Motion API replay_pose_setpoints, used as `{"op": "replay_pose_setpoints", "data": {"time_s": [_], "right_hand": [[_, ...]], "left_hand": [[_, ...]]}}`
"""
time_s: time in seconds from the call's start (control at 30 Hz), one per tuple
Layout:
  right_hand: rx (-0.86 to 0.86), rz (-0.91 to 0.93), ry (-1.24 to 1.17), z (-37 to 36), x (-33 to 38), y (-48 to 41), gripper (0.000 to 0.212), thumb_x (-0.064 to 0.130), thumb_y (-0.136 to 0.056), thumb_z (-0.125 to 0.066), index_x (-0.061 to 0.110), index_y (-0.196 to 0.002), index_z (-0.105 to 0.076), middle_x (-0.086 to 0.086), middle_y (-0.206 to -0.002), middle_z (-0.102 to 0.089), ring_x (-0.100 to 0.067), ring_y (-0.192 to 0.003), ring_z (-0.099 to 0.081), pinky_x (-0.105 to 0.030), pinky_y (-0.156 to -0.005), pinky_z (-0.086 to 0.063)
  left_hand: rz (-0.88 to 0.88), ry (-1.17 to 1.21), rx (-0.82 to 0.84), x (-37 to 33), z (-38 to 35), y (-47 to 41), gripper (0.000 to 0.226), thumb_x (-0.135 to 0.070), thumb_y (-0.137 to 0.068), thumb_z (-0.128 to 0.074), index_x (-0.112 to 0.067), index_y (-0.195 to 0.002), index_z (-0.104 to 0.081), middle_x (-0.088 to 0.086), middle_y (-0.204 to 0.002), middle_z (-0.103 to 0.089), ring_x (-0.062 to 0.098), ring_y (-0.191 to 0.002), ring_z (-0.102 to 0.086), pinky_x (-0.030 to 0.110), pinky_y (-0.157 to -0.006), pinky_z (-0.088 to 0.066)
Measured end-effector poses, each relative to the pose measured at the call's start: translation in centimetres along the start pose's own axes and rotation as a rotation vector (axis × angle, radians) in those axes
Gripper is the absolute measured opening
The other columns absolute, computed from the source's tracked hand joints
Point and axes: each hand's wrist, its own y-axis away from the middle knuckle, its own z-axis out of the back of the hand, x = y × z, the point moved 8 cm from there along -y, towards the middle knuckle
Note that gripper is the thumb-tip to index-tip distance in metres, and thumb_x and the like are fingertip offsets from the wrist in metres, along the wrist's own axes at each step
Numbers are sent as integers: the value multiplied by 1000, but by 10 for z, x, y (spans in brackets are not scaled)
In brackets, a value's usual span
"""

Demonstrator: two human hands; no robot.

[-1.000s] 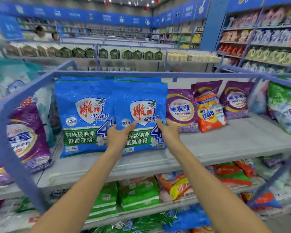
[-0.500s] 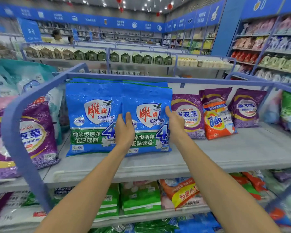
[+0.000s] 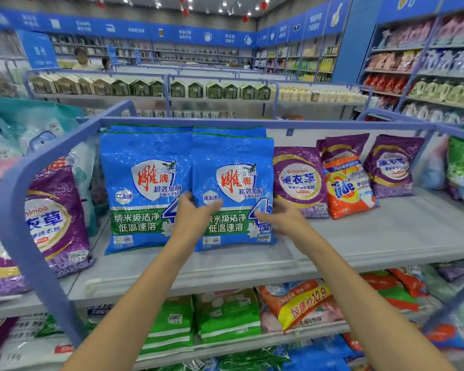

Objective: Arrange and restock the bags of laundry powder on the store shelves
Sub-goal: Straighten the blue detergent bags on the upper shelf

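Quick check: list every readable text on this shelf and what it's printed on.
"雕牌 超效加酶" and "纳米级洁净 低温速溶": both blue bags.
"Tide": orange bag.
"Eichimoo" (spelling uncertain): purple bag.
"惊爆价": orange bag on lower shelf; the price is blurred.
Price tags, wall signs: unreadable.

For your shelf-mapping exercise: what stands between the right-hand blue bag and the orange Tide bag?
One purple lavender-powder bag, shown in the head view.
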Motion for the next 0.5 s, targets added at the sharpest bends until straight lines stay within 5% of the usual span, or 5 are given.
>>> {"op": "replay_pose_setpoints", "data": {"time_s": [0.07,0.17,0.33,0.5], "right_hand": [[53,12,200,-6,-12,13,55,22,-72,-93,23,-117,-61,4,-113,-74,-12,-99,-72,-24,-80,-59],[-73,97,278,-5,-12,17,51,15,-73,-92,21,-113,-61,5,-106,-72,-12,-93,-68,-11,-62,-51],[-158,159,315,-6,-11,14,46,16,-77,-89,19,-113,-60,8,-105,-72,-2,-92,-66,-28,-78,-54],[-201,178,471,-5,3,34,45,29,-83,-84,22,-120,-59,5,-115,-70,-14,-103,-66,-38,-85,-55]], "left_hand": [[38,-252,118,18,-1,15,68,-22,-73,-91,-18,-121,-43,-4,-117,-62,21,-108,-61,39,-94,-48],[-85,-460,-4,25,3,23,65,-14,-70,-90,-18,-121,-50,-2,-112,-66,23,-106,-63,37,-89,-51],[-225,-383,-110,23,2,23,76,-11,-66,-93,-16,-132,-54,-10,-108,-65,19,-106,-65,39,-92,-53],[-283,-476,-85,24,-2,30,66,-18,-77,-85,-21,-133,-50,-2,-121,-69,25,-113,-64,50,-99,-50]]}}
